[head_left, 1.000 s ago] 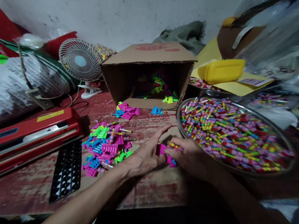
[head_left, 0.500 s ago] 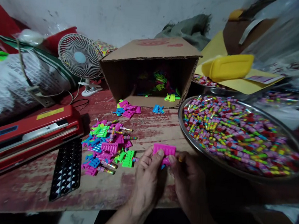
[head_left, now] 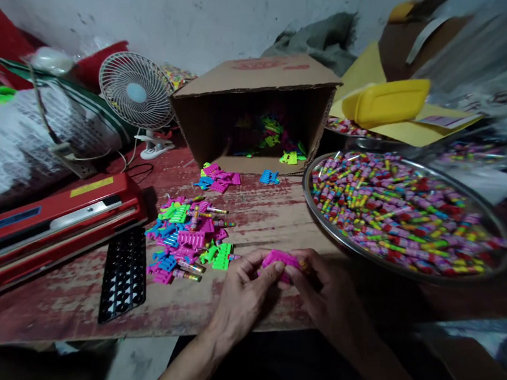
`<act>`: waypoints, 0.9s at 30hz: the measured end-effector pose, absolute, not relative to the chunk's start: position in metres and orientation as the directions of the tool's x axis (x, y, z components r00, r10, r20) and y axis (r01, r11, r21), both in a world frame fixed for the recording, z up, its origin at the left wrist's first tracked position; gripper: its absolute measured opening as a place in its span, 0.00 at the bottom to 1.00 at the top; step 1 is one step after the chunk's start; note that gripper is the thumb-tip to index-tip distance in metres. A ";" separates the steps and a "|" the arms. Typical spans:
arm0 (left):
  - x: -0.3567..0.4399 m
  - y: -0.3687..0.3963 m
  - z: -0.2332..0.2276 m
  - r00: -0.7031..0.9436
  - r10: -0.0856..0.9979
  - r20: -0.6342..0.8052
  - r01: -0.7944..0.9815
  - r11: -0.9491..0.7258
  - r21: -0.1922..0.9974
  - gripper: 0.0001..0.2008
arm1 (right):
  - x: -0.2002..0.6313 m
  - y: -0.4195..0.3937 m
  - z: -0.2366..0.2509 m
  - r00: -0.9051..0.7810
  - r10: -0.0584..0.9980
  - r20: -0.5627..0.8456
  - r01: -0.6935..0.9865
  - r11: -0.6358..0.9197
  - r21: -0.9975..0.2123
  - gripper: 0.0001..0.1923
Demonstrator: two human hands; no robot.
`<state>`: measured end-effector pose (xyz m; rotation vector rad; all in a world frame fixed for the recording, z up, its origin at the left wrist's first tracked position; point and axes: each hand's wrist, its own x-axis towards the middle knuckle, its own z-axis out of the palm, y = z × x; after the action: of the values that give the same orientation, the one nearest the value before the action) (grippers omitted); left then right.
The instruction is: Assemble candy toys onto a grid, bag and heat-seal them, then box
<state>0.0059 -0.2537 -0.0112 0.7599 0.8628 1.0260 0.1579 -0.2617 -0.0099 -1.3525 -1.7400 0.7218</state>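
Near the table's front edge, my left hand and my right hand are both closed on one pink plastic toy piece, thumbs on top. Fingers cover much of it, and a small yellowish bit shows by the right fingers. Left of my hands lies a pile of pink, green and blue plastic pieces, with several wrapped candy tubes among them. To the right is a big oval metal tray heaped with small colourful wrapped candies.
A cardboard box lies on its side at the back, with more plastic pieces inside. On the left are a red heat sealer, a black perforated tray and a clip fan. A yellow scoop rests behind the metal tray.
The pink piece has tilted in my hands, and the fingers have closed further around it. My right hand has moved slightly up. The whole view has shifted a little.
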 end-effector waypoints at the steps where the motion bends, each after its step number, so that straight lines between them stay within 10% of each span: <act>1: 0.004 -0.254 -0.010 0.261 0.935 -0.242 -0.442 0.338 0.830 0.15 | 0.162 -0.261 -0.008 -0.151 0.949 0.276 0.523 0.314 -0.792 0.07; 4: -0.006 -0.253 -0.005 0.264 0.921 -0.286 -0.555 0.388 0.736 0.23 | 0.173 -0.260 -0.007 -0.267 0.855 0.444 0.530 0.516 -0.673 0.08; 9: -0.017 -0.244 -0.005 0.664 0.646 -0.377 -0.199 0.639 0.743 0.20 | 0.180 -0.258 -0.013 -0.467 0.722 0.511 0.475 0.692 -0.544 0.18; 15: -0.006 -0.241 -0.016 0.413 0.807 -0.423 -0.387 0.576 0.721 0.11 | 0.180 -0.272 -0.021 -0.095 0.966 0.242 0.462 0.258 -0.848 0.12; 21: -0.003 -0.248 -0.015 0.382 0.823 -0.421 -0.465 0.564 0.682 0.12 | 0.173 -0.273 -0.013 -0.047 0.977 0.210 0.381 0.212 -0.900 0.13; 27: -0.011 -0.256 -0.015 0.419 0.797 -0.434 -0.443 0.597 0.669 0.13 | 0.167 -0.277 -0.030 -0.021 0.989 -0.149 -0.092 -0.151 -0.984 0.14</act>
<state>-0.0111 -0.2562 -0.0146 0.4999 0.8096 0.8191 0.1668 -0.2772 -0.0297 -1.2415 -1.0751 1.3720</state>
